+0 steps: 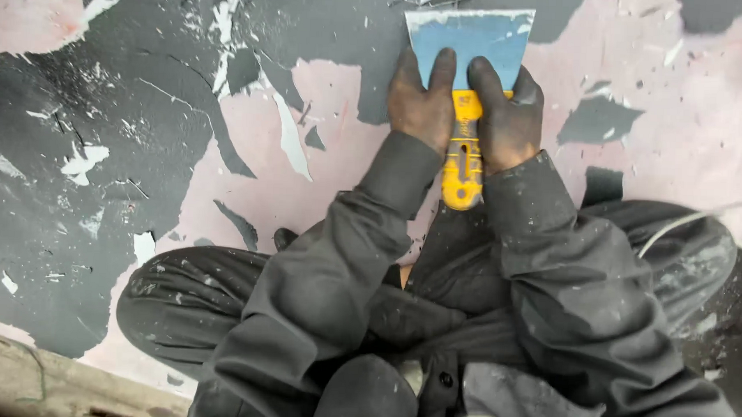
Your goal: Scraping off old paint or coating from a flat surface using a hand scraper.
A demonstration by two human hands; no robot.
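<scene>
A wide scraper with a blue-grey blade (469, 41) and a yellow handle (463, 158) lies flat against the floor ahead of me. My left hand (422, 99) and my right hand (506, 110), both dark with grime, press down on the base of the blade on either side of the handle. The handle runs back between my wrists. The blade's front edge meets a patch of dark grey coating (328, 22). Pink bare floor (307, 140) shows where coating has come away.
Dark grey coating (74, 223) covers the floor on the left, with white flakes and peeled strips (291, 140) scattered about. My knees in dusty grey trousers (179, 296) fill the lower view. A pale cable (683, 221) runs off to the right. A concrete edge (44, 382) lies at lower left.
</scene>
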